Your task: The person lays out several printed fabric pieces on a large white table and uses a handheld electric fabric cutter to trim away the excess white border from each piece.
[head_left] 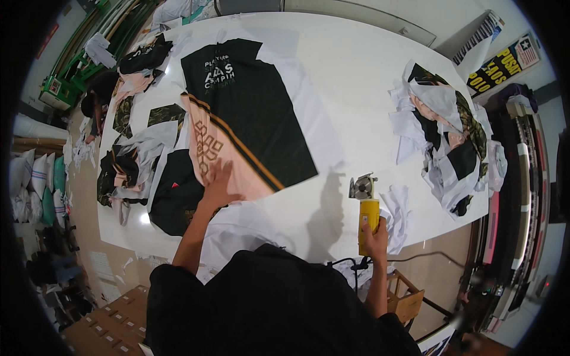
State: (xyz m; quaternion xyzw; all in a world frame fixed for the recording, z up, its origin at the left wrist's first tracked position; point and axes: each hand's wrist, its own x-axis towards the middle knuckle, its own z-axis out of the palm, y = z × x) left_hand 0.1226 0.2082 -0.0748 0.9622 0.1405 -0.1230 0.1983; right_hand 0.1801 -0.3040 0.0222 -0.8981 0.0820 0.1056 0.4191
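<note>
A cut shirt panel (255,113), dark green and peach with orange stripes and pale lettering, lies flat on the white table. My left hand (219,187) rests on its peach lower left corner, fingers spread. In my right hand (374,238) is a yellow electric rotary fabric cutter (368,216), gripped by its body. The cutter's round metal head points away from me, to the right of the panel and apart from it. Its black cord (427,256) trails off to the right. White sheet material shows under and beside the panel.
Dark, peach and camouflage fabric pieces (136,169) lie along the table's left side. A heap of mixed scraps (454,148) covers the far right. White scraps (396,216) sit beside the cutter. A wooden stool (407,299) stands by the near edge. Another person (98,101) bends down at far left.
</note>
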